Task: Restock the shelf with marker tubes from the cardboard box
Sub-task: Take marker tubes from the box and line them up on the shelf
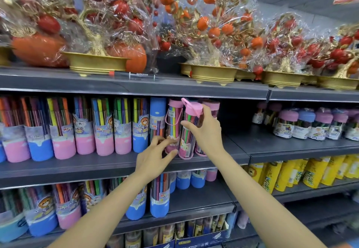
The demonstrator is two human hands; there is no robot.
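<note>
While her right hand (206,129) gripped the pink-capped marker tube (188,131) to seat it on the shelf (108,162), her left hand (155,156), fingers spread, steadied its base.

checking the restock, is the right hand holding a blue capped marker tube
No, the right hand grips a pink-capped marker tube standing at the front edge of the middle shelf.

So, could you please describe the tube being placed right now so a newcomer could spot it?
On the middle shelf, find the pink-lidded tubes right of the tall blue tube. It is the front tube, gripped by the right hand, its pink flip lid open.
</note>
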